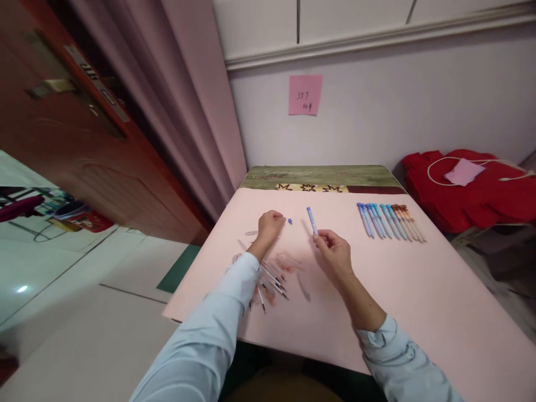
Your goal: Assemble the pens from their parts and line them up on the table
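My right hand is closed round the lower end of a blue pen and holds it pointing away from me above the pink table. My left hand is curled into a loose fist on the table, and I cannot make out what is in it. A small blue cap-like piece lies just right of that hand. A pile of several pen refills and clear pen parts lies beside my left forearm.
A neat row of several blue and orange pens lies at the table's far right. A red cloth with a white cable sits on a surface to the right. A pink sticky note hangs on the wall; a door stands at left.
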Motion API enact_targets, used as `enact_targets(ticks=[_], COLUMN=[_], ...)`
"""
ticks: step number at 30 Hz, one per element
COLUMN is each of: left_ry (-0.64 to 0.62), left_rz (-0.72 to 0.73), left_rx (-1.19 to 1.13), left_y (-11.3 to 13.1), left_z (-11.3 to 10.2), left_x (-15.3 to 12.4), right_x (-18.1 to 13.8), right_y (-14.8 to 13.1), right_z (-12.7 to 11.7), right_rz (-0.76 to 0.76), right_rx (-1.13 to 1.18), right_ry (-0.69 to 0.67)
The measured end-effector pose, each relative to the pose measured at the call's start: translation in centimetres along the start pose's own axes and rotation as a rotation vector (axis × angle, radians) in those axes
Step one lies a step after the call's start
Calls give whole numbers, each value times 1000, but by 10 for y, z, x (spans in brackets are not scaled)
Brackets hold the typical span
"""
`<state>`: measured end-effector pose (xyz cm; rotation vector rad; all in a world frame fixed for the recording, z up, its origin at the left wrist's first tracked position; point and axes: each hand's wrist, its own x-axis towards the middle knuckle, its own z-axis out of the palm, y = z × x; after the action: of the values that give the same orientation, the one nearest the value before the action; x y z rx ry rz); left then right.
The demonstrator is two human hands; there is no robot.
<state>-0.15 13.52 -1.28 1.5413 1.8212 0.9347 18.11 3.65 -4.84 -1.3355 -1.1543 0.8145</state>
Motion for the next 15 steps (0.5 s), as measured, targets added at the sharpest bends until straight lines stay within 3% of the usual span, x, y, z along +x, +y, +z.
enact_targets(ticks=[6, 15], left_ry=[-17, -21], left_rz=[18, -13], left_rx=[128, -83], left_y=[-2, 11], left_z=[33, 38], left_x=[25, 24], right_x=[4, 8], right_y=[1, -2], right_z=[-1, 1], right_rz=[4, -39], right_rx=[-170, -161], right_ry=[-12, -60])
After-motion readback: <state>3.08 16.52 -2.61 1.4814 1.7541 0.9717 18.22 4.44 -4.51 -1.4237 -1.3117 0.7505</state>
